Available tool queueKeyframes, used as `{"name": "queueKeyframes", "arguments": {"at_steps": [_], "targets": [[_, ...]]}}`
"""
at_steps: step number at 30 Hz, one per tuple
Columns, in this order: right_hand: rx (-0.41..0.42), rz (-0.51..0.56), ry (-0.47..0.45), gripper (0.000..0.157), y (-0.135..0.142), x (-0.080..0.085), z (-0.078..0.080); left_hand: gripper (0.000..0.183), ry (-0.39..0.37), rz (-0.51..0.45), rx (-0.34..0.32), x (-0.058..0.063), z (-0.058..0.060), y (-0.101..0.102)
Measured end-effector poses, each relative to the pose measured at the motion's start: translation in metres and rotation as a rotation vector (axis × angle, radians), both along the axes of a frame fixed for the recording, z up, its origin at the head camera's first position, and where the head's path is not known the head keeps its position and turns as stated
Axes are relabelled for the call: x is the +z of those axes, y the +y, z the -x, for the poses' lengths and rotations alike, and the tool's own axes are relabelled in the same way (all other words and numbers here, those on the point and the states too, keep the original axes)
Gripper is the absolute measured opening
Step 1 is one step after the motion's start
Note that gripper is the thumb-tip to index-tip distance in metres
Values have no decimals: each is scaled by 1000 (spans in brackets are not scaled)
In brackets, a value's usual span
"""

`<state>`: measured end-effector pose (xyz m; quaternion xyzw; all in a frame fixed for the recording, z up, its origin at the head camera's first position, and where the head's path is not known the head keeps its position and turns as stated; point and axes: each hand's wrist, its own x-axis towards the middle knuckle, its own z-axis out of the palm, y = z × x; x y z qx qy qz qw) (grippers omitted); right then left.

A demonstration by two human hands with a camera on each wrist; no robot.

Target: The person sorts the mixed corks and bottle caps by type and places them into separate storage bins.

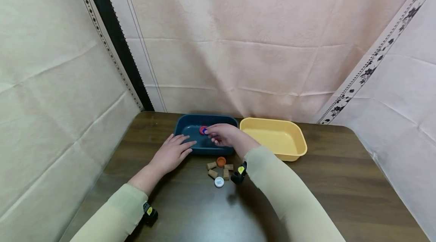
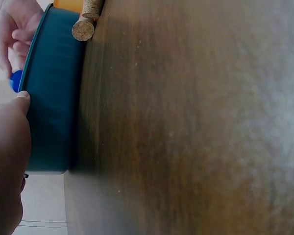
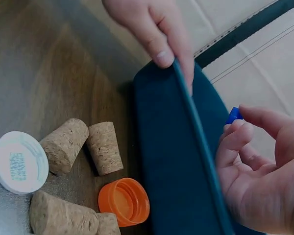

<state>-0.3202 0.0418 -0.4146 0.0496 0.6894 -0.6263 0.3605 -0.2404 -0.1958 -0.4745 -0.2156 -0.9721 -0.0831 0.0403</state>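
My right hand (image 1: 223,135) is over the dark blue tub (image 1: 206,151), pinching a small blue cap (image 3: 234,115) between thumb and forefinger. A red cap (image 1: 201,130) lies in the tub, partly hidden behind the blue cap in the head view. At the tub's left front, my left hand (image 1: 171,153) holds the rim. Its thumb (image 3: 162,58) presses outside while the fingers reach over into the tub. In front of the tub lie several corks (image 3: 106,147), an orange cap (image 1: 221,161) with its hollow side up, and a white cap (image 1: 219,182) bearing a printed code.
A yellow tub (image 1: 272,136) stands right beside the blue one. Both are on a dark wooden table (image 1: 334,181), near its back edge. Pale cloth (image 1: 238,45) hangs behind and at both sides.
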Motion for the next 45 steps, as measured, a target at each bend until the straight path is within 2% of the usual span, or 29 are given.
{"name": "queueKeyframes", "arguments": {"at_steps": [5, 9, 17, 21, 26, 29, 34, 40, 45], "targets": [[-5, -34, 15, 36, -7, -10, 6, 44, -13, -5, -4, 1, 0, 2], [-12, -110, 44, 35, -13, -17, 5, 43, -15, -4, -6, 1, -1, 2], [9, -314, 252, 23, -24, -26, 2, 43, -7, 5, -1, 0, 0, 0], [45, -407, 296, 19, -29, -31, 5, 43, -21, 2, 10, 0, -1, 0], [118, -571, 371, 21, -32, -34, 9, 43, -24, -2, 6, 2, -1, 1], [159, -634, 416, 23, -34, -34, 9, 43, -18, 0, 0, 3, -1, 1], [188, -656, 451, 25, -35, -34, 9, 42, -12, -3, 1, 4, -1, 2], [178, -661, 430, 37, -36, -36, 12, 42, -7, -1, -2, 4, 0, 2], [165, -624, 418, 29, -34, -38, 13, 42, -21, -3, 9, 4, -1, 2]]}}
